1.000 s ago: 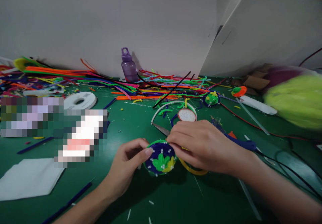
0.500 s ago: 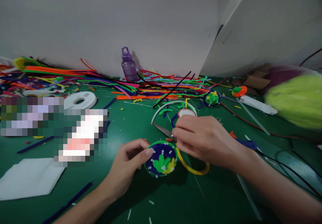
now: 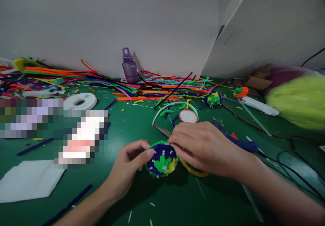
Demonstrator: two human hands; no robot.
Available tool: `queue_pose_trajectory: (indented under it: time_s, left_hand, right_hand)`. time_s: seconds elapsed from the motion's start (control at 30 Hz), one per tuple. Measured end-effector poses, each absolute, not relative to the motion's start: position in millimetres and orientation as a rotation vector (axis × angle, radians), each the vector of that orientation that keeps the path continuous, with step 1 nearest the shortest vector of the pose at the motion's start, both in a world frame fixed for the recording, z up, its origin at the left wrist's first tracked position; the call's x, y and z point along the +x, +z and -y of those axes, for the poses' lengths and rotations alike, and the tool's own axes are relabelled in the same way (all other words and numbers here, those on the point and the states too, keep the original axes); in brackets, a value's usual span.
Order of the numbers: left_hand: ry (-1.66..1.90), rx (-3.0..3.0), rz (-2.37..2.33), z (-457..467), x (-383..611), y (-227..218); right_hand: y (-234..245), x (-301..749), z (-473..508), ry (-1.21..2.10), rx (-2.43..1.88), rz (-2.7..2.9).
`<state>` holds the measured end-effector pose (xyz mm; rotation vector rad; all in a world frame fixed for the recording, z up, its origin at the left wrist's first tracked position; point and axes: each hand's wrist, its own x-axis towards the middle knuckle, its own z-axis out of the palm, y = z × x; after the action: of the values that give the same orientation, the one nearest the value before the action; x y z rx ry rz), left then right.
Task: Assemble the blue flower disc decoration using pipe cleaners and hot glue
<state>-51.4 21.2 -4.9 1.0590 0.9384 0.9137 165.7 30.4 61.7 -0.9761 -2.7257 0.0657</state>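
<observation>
A round dark-blue disc (image 3: 157,150) with a green fuzzy rim, small pearl beads and a green and yellow pipe-cleaner flower is held up over the table. My left hand (image 3: 132,160) pinches its left edge, thumb on the front. At its upper right edge is my right hand (image 3: 198,144), fingers closed and touching the rim; what they pinch is hidden. Behind this hand, a scissors blade (image 3: 162,130) shows on the table. A yellow fuzzy ring (image 3: 194,170) lies partly under the right hand. Beyond it are a white headband (image 3: 162,107) and a white oval with red edging (image 3: 188,116).
Pipe cleaners (image 3: 61,72) in many colours lie along the wall, near a purple bottle (image 3: 130,68). At left are a white ribbon spool (image 3: 90,100) and white sheets (image 3: 30,182). A blue-handled glue gun (image 3: 243,144) and its cord lie right, below a yellow-green bag (image 3: 299,100).
My right hand has moved slightly left and down, its fingertips now at the disc's rim. It uncovers more of the white oval. My left hand and the disc have stayed nearly still.
</observation>
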Motion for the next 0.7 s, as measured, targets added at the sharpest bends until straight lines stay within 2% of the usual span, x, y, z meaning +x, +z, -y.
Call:
queue_pose_trajectory:
  time_s: [0.33, 0.53, 0.7]
  left_hand:
    - [0.813, 0.927, -0.91, -23, -48, 0]
    - [0.73, 0.888, -0.855, -24, -49, -1]
    - [0.687, 0.914, -0.83, -22, -49, -1]
  right_hand:
    - [61, 161, -32, -0.186, -0.852, 2.7]
    - [58, 166, -36, -0.14, -0.86, 2.666]
    - [57, 171, -41, -0.07, -1.029, 2.554]
